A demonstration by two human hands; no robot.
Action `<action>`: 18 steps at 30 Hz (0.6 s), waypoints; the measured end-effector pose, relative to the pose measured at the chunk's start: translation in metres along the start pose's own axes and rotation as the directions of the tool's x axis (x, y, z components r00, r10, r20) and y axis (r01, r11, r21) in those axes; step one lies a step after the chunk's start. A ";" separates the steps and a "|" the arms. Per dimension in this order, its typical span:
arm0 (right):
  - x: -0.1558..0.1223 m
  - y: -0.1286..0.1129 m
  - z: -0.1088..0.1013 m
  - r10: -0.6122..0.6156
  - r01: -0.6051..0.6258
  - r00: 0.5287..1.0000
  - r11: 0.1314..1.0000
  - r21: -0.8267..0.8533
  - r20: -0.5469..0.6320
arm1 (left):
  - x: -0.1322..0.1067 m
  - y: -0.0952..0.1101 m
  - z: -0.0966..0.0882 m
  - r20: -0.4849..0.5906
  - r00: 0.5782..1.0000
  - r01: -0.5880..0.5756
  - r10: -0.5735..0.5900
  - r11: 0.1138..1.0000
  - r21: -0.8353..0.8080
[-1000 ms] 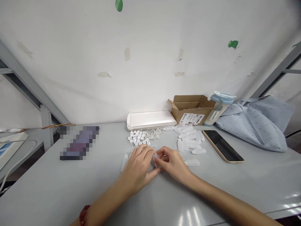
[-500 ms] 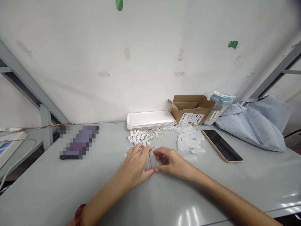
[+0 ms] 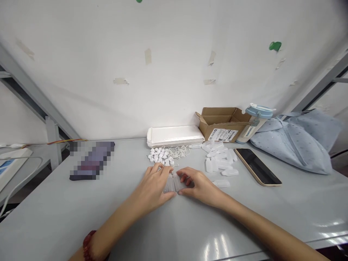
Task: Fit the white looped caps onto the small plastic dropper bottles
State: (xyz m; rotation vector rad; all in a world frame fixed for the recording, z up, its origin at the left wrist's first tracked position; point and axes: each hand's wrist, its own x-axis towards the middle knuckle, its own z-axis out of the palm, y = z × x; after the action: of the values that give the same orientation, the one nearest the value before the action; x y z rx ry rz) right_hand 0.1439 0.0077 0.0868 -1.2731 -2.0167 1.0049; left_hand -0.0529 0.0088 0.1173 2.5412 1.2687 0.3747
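A few small translucent plastic bottles (image 3: 171, 184) lie side by side on the grey table between my hands. My left hand (image 3: 155, 185) curls over their left side, thumb at the near end and fingers at the far end, partly hiding them. From the right, my right hand (image 3: 199, 185) closes in with bent fingers and thumb against the rightmost bottle (image 3: 177, 183). Just beyond my fingers are a heap of small white caps (image 3: 159, 155) and a tangle of thin white cords (image 3: 179, 152). More loose translucent bottles (image 3: 219, 156) are piled to the right.
A stack of flat white boxes (image 3: 175, 136) stands against the wall beside an open cardboard box (image 3: 223, 130). Further right are a blue-lidded cup (image 3: 252, 123), a pale blue bag (image 3: 293, 141) and a phone (image 3: 257, 166). A pixelated dark item (image 3: 94, 161) lies left.
My left hand has shifted slightly left and its fingers have drawn back, showing more of the bottles. My right hand stays beside them. The view has tilted a little.
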 end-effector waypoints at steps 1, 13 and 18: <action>0.000 0.000 0.000 -0.007 0.007 1.000 1.000 -0.010 -0.005 | 0.000 0.000 0.000 -0.001 1.000 0.001 -0.001 1.000 -0.003; 0.000 -0.001 0.006 -0.075 0.072 0.997 0.994 -0.087 -0.033 | 0.000 0.002 0.000 -0.009 1.000 0.027 -0.027 1.000 0.003; 0.000 -0.004 0.006 -0.042 0.039 0.998 0.997 -0.064 -0.037 | 0.001 -0.001 -0.006 0.006 1.000 0.024 -0.023 0.998 -0.066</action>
State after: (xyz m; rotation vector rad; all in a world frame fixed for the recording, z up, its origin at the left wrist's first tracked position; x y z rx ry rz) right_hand 0.1374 0.0046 0.0870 -1.2692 -2.0511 0.8976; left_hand -0.0550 0.0113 0.1229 2.4684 1.2616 0.3982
